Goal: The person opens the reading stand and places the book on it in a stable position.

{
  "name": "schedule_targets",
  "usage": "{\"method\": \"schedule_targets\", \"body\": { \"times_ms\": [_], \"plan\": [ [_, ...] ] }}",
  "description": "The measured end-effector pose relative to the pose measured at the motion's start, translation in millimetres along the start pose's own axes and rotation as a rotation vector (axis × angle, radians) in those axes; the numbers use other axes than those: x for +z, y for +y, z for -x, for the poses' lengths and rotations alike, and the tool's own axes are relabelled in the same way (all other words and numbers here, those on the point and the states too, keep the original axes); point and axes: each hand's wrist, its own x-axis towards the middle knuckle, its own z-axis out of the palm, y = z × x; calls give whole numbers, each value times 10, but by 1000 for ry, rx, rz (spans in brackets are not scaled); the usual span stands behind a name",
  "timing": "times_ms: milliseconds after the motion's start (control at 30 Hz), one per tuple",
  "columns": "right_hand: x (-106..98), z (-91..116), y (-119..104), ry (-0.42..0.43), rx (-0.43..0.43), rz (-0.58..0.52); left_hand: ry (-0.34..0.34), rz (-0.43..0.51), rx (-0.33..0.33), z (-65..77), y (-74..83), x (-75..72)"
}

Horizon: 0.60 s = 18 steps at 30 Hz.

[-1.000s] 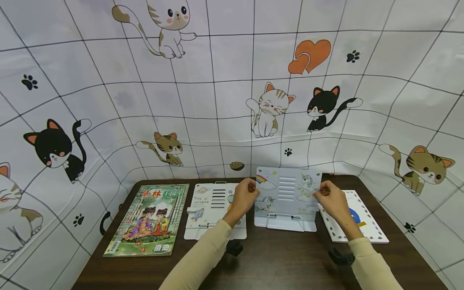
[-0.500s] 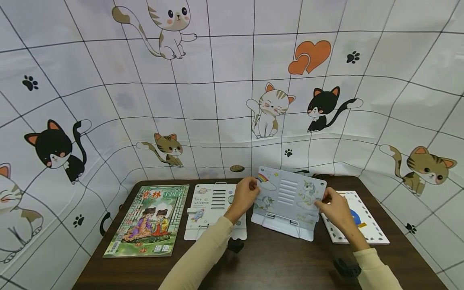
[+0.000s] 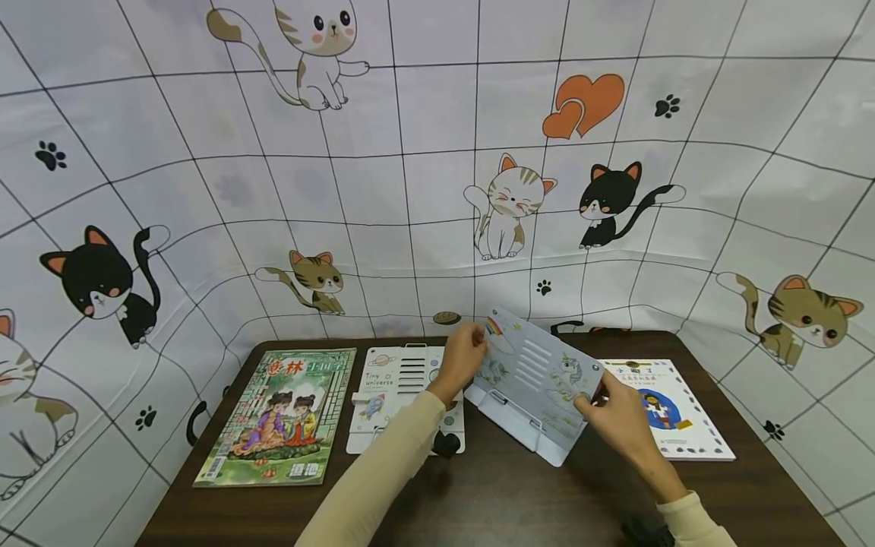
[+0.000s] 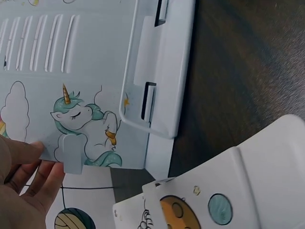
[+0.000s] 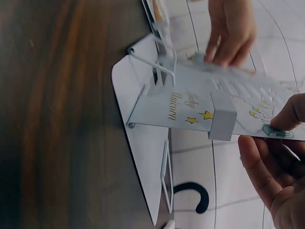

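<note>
A pale blue book stand (image 3: 529, 365) with unicorns and a rainbow is held up, its back plate turned and slanting down to the right. My left hand (image 3: 462, 358) pinches its left edge near the rainbow. On the right edge, my right hand (image 3: 618, 414) grips with the thumb in front and the fingers behind. In the right wrist view, the stand's base (image 5: 138, 143) is folded out at an angle from the back plate, with wire page holders. A small side clip (image 5: 222, 116) sits on the plate's edge close to the right hand.
A second book stand (image 3: 383, 380), printed "Tiny universe", lies left of the held one, partly behind the left forearm. A green magazine (image 3: 273, 418) is at the far left. A white book (image 3: 690, 418) with a blue circle lies on the right of the dark table (image 3: 519, 509).
Both hands have turned the unicorn book stand clockwise, its right side swinging down and toward me. The right hand has moved lower, uncovering more of the white book.
</note>
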Motion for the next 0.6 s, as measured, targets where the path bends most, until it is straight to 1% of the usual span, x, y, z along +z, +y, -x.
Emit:
{"method": "schedule_targets", "body": {
  "times_ms": [133, 233, 467, 600],
  "plan": [
    [88, 75, -92, 36, -85, -9, 0, -25, -7, -60, 11, 9],
    [162, 128, -142, 61, -143, -17, -13, -14, -9, -84, 33, 10],
    [331, 201, -242, 155, -371, 2, -69, 100, -29, -162, 81, -14],
    [420, 216, -306, 178, -445, 3, -106, 141, -39, -209, 106, -31]
  ]
}}
